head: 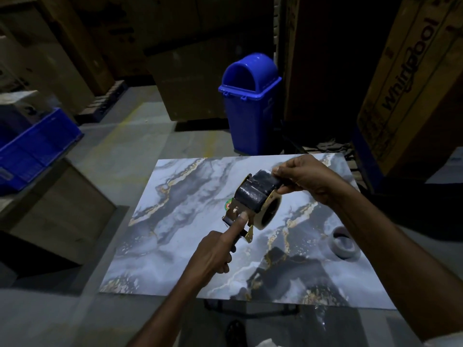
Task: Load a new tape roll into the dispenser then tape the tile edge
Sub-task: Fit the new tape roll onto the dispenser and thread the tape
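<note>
Okay so I'm sitting in the loading step here, running this one remotely off the head view; the dispenser (231,207) is hovering above the middle of the marble-look tile (190,246), not touching it. I'm wrapping the left hand (213,254) around the handle, fingers curled tight on it, with the index finger (238,221) lying straight along the metal frame; the right hand (305,179) is pinching the far top side of the tape roll (253,196) between thumb and fingertips.

The roll is looking like it's already on the hub, sitting between the side plates; I'm reading this as seating it or hunting for the loose end. I can't tell whether I'm pinching the free end or just the roll's outer wrap; it's too dark and shiny up there.

A second roll (344,242) is lying flat on the tile near its right edge, well apart from both hands; a blue bin (250,108) is standing just beyond the far edge.

Next move, as I'm judging it: peeling the end free and threading it down toward the front end of the dispenser, keeping the left hand steady; taping the edge is not yet started; the risk I'm seeing is the end sticking back onto the roll.
</note>
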A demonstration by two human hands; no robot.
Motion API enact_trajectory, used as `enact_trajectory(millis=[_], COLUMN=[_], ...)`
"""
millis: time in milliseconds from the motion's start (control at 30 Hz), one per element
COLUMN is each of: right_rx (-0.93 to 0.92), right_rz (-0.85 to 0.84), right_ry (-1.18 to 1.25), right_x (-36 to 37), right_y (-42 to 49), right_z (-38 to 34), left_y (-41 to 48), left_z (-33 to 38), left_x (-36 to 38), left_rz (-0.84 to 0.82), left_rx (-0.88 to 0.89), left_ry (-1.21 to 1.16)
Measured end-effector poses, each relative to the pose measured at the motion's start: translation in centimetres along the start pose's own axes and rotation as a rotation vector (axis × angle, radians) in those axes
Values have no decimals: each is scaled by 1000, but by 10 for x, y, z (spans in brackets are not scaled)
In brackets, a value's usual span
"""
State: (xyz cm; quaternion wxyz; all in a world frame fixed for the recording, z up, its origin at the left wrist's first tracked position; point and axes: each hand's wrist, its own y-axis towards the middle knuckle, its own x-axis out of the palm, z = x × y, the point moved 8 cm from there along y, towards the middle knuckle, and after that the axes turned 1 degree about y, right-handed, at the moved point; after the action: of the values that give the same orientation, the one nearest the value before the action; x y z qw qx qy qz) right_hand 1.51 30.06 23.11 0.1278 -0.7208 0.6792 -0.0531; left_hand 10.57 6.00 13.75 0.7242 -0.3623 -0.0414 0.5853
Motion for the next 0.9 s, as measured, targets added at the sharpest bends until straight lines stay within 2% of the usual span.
enact_trajectory(millis=[167,367,467,567,633,733,767,833,900], right_rx=[39,116,161,201,154,50,66,225,334], right_rz=[2,-126,-134,-29,101,303,312,146,-113], right_ry=[54,166,266,381,371,141,66,92,285], right_x=[-5,-9,-10,-23,-36,-40,-30,15,66], right_y=[1,7,6,2,-7,-48,-65,-90,-106], right_z=[6,24,35,51,62,88,104,146,168], left_y=[3,1,-2,-9,-13,-13,-12,-8,-1], left_z=[4,1,-4,-6,-7,-7,-8,-9,-13], left_x=[1,11,19,28,34,40,44,53,66], left_rz=[4,-172,-239,-293,-316,-325,-336,-357,-364], left_rx=[22,14,-14,-32,-50,-72,-79,-87,-95], left_ry=[-3,-67,-110,-223,-323,-415,-430,-461,-495])
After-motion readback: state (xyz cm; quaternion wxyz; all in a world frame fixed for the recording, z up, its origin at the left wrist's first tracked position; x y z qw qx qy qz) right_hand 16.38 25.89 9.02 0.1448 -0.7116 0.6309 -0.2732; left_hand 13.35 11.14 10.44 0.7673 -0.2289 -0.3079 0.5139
